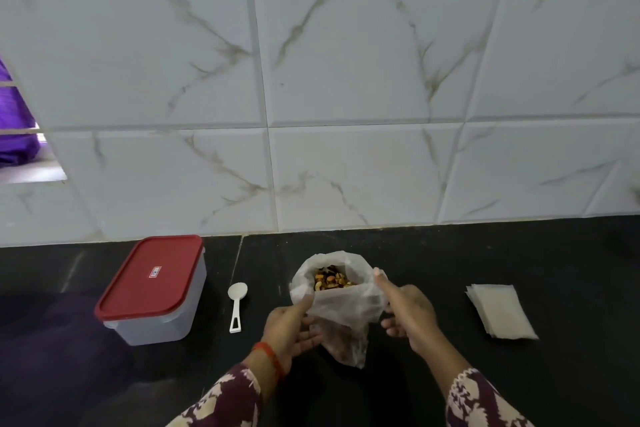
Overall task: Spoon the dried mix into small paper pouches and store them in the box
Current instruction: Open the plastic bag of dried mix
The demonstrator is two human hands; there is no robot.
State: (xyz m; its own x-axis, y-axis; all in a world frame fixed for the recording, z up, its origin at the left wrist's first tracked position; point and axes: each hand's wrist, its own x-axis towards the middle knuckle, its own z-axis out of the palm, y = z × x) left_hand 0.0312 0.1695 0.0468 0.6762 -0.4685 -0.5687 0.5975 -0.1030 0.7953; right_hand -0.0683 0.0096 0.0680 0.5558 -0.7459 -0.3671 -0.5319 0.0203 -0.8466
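While both hands (291, 326) (410, 312) pinch the bag (341, 302) mouth open, spoon (237, 302) lies left, nearer left hand, handle pointing near.

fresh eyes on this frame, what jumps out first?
Centre front, the left hand and right hand hold open a thin plastic bag showing the dried mix inside. On the dark counter to the left stands a clear box with its red lid still on, a white plastic spoon lying between it and the bag. A stack of white paper pouches sits at right.
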